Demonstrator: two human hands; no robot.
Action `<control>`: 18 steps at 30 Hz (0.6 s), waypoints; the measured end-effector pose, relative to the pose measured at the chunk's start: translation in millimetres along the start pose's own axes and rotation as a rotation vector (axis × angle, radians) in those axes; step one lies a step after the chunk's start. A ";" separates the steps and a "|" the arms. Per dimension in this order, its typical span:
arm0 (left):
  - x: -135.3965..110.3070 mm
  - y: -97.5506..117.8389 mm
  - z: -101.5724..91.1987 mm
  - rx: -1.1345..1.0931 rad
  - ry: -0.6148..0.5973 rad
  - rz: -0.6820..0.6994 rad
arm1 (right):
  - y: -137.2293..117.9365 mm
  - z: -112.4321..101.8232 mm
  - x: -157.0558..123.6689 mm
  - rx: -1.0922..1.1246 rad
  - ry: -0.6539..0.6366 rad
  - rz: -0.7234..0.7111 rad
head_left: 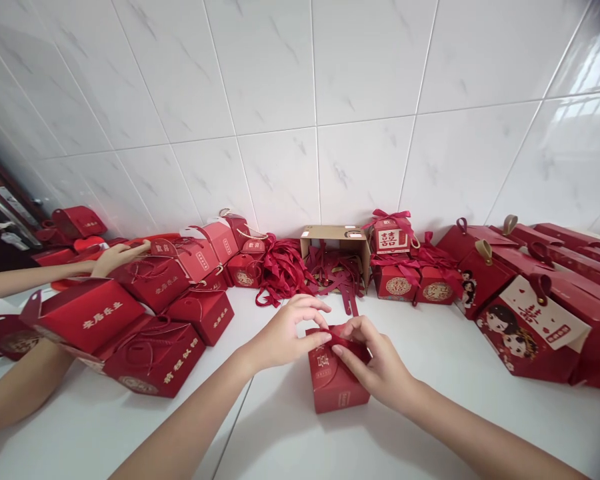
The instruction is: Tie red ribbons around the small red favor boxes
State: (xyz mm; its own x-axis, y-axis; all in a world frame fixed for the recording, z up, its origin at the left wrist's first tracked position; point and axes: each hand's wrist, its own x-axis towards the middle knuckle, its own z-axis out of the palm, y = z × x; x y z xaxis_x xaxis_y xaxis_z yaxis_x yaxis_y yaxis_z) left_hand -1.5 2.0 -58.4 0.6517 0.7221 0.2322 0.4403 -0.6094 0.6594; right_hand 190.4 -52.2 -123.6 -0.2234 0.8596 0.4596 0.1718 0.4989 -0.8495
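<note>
We see a white tabletop (pixel 275 427), crossed by a thin dark seam (pixel 233 430) on the near side of the left fingers (pixel 313 303). Beneath those and the right fingers (pixel 353 363), a small red box (pixel 340 390) rests on the surface. Beyond the left fingers we find a heap of red ribbons (pixel 283 263) and, beside it (just past the gap between left and right fingers), an open brown carton (pixel 337 232) with dark red strips (pixel 337 283) spilling out. Beyond the right fingers stand red boxes with gold emblems (pixel 397 287); farther right, we see larger boxes with cartoon figures (pixel 525 353). Well left of all the fingers sits a cluster of gold-lettered boxes (pixel 153 360).
</note>
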 end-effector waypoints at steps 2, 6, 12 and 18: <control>0.0 3.6 -1.0 0.036 0.025 0.030 | -3.6 -2.8 1.6 0.029 -0.017 0.053; -0.2 11.1 -5.3 0.077 0.017 0.078 | -11.5 -10.4 7.2 0.088 -0.074 0.201; 6.7 -3.4 -2.0 -0.056 -0.104 0.099 | -13.1 -16.3 10.4 0.110 -0.142 0.210; 8.2 -17.0 3.4 0.241 -0.152 0.273 | -7.9 -17.1 10.4 0.135 -0.158 0.203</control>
State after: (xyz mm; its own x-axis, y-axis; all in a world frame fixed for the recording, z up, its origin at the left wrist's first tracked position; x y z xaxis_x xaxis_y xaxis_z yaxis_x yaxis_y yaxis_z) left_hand -1.6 17.2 -70.2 0.8408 0.4775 0.2552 0.3591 -0.8446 0.3971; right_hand 203.1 -45.4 -107.7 -0.3457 0.9073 0.2393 0.1011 0.2895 -0.9518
